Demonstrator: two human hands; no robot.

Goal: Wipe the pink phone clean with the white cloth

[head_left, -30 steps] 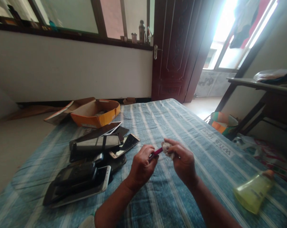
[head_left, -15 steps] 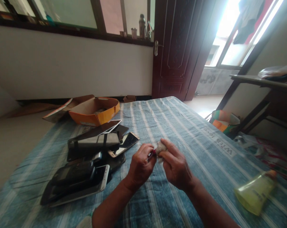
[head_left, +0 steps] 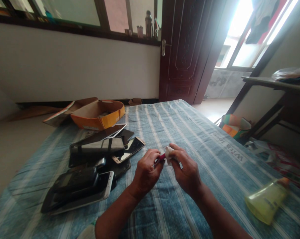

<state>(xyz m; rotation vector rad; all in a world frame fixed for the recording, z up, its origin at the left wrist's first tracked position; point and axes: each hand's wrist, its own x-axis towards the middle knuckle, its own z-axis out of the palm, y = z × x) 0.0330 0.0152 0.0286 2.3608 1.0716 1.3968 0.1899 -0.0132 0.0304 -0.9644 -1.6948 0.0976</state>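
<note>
My left hand (head_left: 147, 167) is closed around a small pinkish-red object (head_left: 161, 157), mostly hidden by the fingers, so its kind is unclear. Between the fingers of my right hand (head_left: 186, 166) is a crumpled white tissue (head_left: 168, 153), pressed against the end of the red object. Both hands are above the blue striped cloth (head_left: 204, 205). Left of them lies a pile of phones and tablets. A gold-edged phone (head_left: 130, 151) is nearest my left hand, and a white-edged tablet (head_left: 103, 189) lies closer to me.
An open orange cardboard box (head_left: 97, 121) stands behind the pile. At the right lies a yellow translucent bottle (head_left: 266, 200). Beyond the cloth are a dark red door (head_left: 187, 56), a dark side table (head_left: 276, 83) and plastic bags (head_left: 271, 156) on the right.
The tissue in my right hand has shifted slightly right, and more of the red object now shows. My left hand has stayed nearly in place. The view has moved a little.
</note>
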